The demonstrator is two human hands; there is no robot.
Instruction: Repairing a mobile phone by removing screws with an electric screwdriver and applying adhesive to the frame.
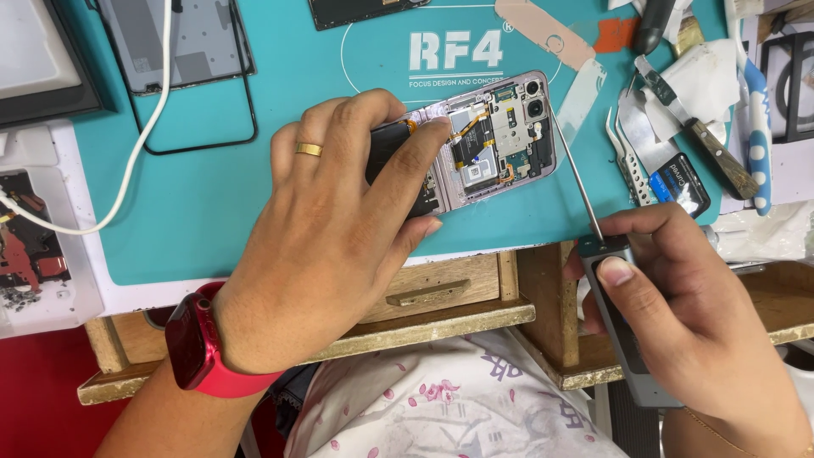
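Opened phone [496,140] lying flat on teal work mat [254,203], near mat's front edge, right of centre. Back cover off: pale pinkish metal frame, rounded corners, exposed boards, silver shields, thin orange flex ribbons, two round camera lenses at the top right corner. Dark glossy block at phone's left part, mostly hidden under fingers.

Left hand [339,229] palm down over phone's left end, fingers spread and curled, fingertips pressing on frame and dark block, pinning it to mat. Gold ring on one finger; red smartwatch [197,343] with rubbery band on wrist.

Right hand [678,305] off the mat's front right corner, closed around grey electric screwdriver [619,314], thumb pressed on its round button. Boxy matte metal handle, long thin steel shaft running up-left, tip touching or just beside phone's top right corner near lenses; cannot tell exact contact.

Mat smooth, rubbery, white printed outline at the back. White cable [136,153] curving across mat's left side over black wire frame [212,127]. Grey flat panel [174,38] at back left. Metal tweezers [627,165], flat blade with worn wooden handle [704,140], blue-white toothbrush [757,127] and crumpled white tissue [708,76] cluttered at right edge. Rough wooden bench edge [441,293] below mat, floral fabric [458,399] underneath.
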